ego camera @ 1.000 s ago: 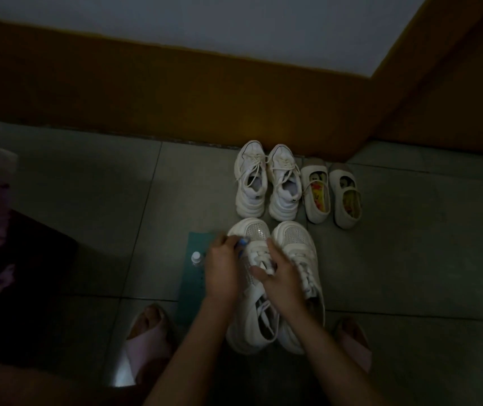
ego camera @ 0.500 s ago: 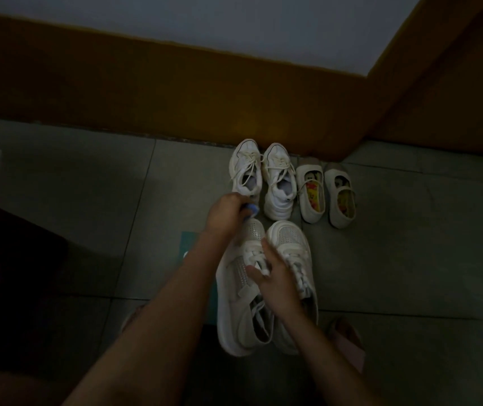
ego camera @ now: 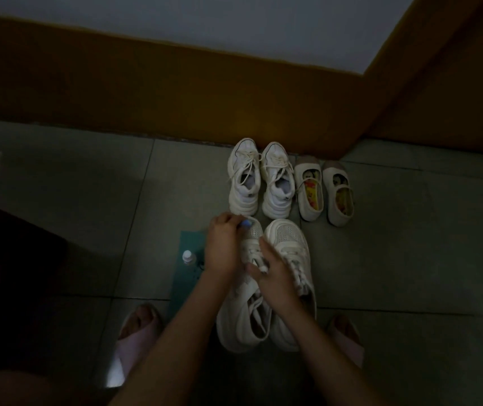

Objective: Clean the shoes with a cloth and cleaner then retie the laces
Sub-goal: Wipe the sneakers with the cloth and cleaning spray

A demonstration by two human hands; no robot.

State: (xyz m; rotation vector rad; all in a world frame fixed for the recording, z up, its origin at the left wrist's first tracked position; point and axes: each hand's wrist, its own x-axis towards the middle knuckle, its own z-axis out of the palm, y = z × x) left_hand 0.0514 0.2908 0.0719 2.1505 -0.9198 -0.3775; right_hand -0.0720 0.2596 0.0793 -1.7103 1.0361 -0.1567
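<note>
Two sneakers [ego camera: 288,238], judged light and soft-sided: grasp at the stiffer sole. Left hand [ego camera: 222,247] clenches a blue item [ego camera: 245,224] at one toe; right hand [ego camera: 275,276] covers the laces [ego camera: 252,250], grip indeterminate.

Dim grey tiled floor [ego camera: 410,259]
Laced sneakers [ego camera: 243,183] and strap shoes [ego camera: 310,197] by the wall [ego camera: 146,92], bigger sneakers [ego camera: 287,238] nearer, teal mat [ego camera: 186,282] just left.
</note>
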